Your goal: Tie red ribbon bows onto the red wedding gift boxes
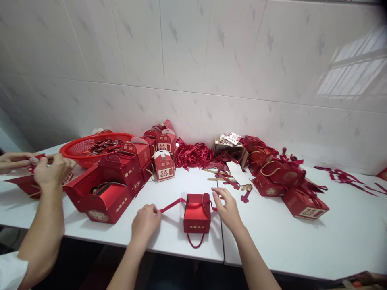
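Observation:
A small red gift box [197, 213] stands on the table between my hands, with gold characters on its front and a dark red cord handle [196, 245] hanging toward me. A red ribbon [172, 206] runs across its top, through the lid flap. My left hand [146, 221] pinches the ribbon's left end and draws it out to the side. On the right of the box, my right hand [228, 209] has its fingers apart, close beside the ribbon's short right end. Whether that hand touches the ribbon is hard to see.
At left, a co-worker's hands [53, 171] handle a small item over a red box. Red boxes [105, 197] stand near a red basket [90, 160] of small packets. Behind lie a ribbon heap [193, 155] and an open carton [238, 153]. More boxes [305, 204] sit right.

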The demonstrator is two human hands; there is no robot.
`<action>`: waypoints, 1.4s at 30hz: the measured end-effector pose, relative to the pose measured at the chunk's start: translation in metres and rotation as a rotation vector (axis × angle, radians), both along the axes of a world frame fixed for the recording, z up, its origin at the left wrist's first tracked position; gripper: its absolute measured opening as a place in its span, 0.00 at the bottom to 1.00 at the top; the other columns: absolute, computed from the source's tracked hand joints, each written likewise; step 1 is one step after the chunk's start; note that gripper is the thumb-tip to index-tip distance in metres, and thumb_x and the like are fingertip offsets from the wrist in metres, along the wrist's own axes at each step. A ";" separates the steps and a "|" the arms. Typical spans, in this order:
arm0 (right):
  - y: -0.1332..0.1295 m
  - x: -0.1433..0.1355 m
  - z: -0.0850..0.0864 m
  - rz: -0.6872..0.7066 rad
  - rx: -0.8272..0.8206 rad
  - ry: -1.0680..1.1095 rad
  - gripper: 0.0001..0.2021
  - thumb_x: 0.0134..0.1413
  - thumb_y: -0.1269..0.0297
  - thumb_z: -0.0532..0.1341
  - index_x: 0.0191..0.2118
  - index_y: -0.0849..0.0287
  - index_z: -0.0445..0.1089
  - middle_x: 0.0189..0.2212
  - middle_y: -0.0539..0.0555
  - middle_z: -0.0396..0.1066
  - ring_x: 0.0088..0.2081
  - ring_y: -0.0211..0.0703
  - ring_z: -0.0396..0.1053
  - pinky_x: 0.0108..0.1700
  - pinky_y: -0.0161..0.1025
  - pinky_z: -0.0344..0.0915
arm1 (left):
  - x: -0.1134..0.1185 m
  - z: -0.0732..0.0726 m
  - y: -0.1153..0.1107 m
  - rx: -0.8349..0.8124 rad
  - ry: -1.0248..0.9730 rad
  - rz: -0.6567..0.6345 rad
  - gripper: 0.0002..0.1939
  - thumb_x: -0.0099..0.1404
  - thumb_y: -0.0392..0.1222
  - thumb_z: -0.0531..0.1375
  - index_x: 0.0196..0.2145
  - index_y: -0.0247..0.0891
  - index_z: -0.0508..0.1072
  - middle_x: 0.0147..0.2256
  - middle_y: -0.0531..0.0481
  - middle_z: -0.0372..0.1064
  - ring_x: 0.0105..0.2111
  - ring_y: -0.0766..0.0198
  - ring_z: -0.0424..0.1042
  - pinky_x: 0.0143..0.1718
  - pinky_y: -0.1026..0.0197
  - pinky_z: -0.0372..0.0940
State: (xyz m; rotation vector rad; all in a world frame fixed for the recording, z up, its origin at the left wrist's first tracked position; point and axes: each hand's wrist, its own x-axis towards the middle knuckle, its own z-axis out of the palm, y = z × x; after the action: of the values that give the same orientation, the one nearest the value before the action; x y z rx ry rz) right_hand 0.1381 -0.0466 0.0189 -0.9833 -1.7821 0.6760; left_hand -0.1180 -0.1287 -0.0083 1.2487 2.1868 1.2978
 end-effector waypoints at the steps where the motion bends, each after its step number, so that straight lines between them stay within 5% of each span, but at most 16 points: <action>1: 0.000 0.008 -0.005 -0.005 -0.033 -0.003 0.15 0.60 0.56 0.53 0.43 0.57 0.72 0.42 0.59 0.71 0.46 0.48 0.69 0.48 0.47 0.66 | -0.008 -0.001 -0.004 0.002 0.025 0.040 0.09 0.45 0.37 0.60 0.15 0.40 0.61 0.23 0.47 0.61 0.40 0.41 0.65 0.44 0.42 0.58; 4: -0.002 0.019 -0.016 0.031 -0.108 -0.026 0.16 0.59 0.54 0.54 0.44 0.57 0.71 0.44 0.59 0.72 0.48 0.49 0.69 0.51 0.49 0.65 | -0.013 0.001 -0.005 0.055 0.054 0.062 0.03 0.47 0.37 0.59 0.22 0.40 0.66 0.31 0.43 0.65 0.47 0.38 0.61 0.49 0.38 0.53; 7: -0.005 0.015 -0.020 0.090 -0.173 -0.011 0.17 0.58 0.53 0.54 0.46 0.58 0.69 0.45 0.59 0.72 0.49 0.50 0.68 0.49 0.48 0.65 | 0.008 0.008 0.010 0.131 0.001 -0.091 0.06 0.55 0.44 0.56 0.31 0.41 0.67 0.37 0.45 0.67 0.45 0.49 0.65 0.50 0.47 0.58; 11: -0.003 0.002 -0.025 0.157 -0.297 0.098 0.17 0.54 0.52 0.58 0.45 0.58 0.66 0.31 0.53 0.71 0.34 0.44 0.70 0.37 0.41 0.67 | 0.047 0.013 0.032 0.154 -0.122 -0.342 0.12 0.60 0.52 0.54 0.30 0.40 0.65 0.32 0.51 0.67 0.36 0.60 0.70 0.38 0.59 0.66; 15: 0.000 -0.005 -0.031 0.226 -0.420 0.197 0.17 0.51 0.50 0.59 0.40 0.57 0.61 0.19 0.42 0.58 0.20 0.36 0.60 0.25 0.34 0.60 | 0.065 0.008 0.039 0.121 -0.192 -0.437 0.14 0.57 0.52 0.59 0.28 0.40 0.62 0.27 0.56 0.62 0.28 0.64 0.66 0.30 0.63 0.63; 23: 0.010 0.015 -0.031 0.279 -0.473 0.196 0.18 0.47 0.49 0.61 0.27 0.55 0.53 0.17 0.39 0.47 0.16 0.29 0.46 0.19 0.30 0.48 | 0.053 0.013 0.034 -0.027 -0.330 -0.546 0.22 0.55 0.59 0.57 0.19 0.38 0.59 0.19 0.59 0.54 0.20 0.69 0.54 0.22 0.66 0.51; 32: 0.013 0.021 -0.021 0.158 -0.326 0.020 0.21 0.51 0.49 0.59 0.17 0.59 0.61 0.17 0.47 0.57 0.22 0.36 0.53 0.26 0.35 0.50 | 0.046 0.030 0.034 0.025 -0.335 -0.538 0.20 0.53 0.57 0.61 0.20 0.37 0.62 0.21 0.56 0.58 0.24 0.66 0.58 0.28 0.64 0.54; 42: 0.018 0.027 -0.005 0.281 -0.404 0.045 0.19 0.48 0.47 0.61 0.25 0.58 0.59 0.19 0.44 0.58 0.22 0.33 0.55 0.25 0.32 0.53 | 0.047 0.034 0.037 0.014 -0.307 -0.565 0.19 0.53 0.55 0.61 0.20 0.36 0.65 0.21 0.55 0.60 0.24 0.66 0.59 0.27 0.64 0.54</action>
State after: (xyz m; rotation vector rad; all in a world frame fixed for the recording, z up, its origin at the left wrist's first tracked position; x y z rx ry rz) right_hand 0.1652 -0.0290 0.0140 -0.9755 -1.7977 1.2625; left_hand -0.0714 -0.0914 0.0262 1.4210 1.4697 1.1667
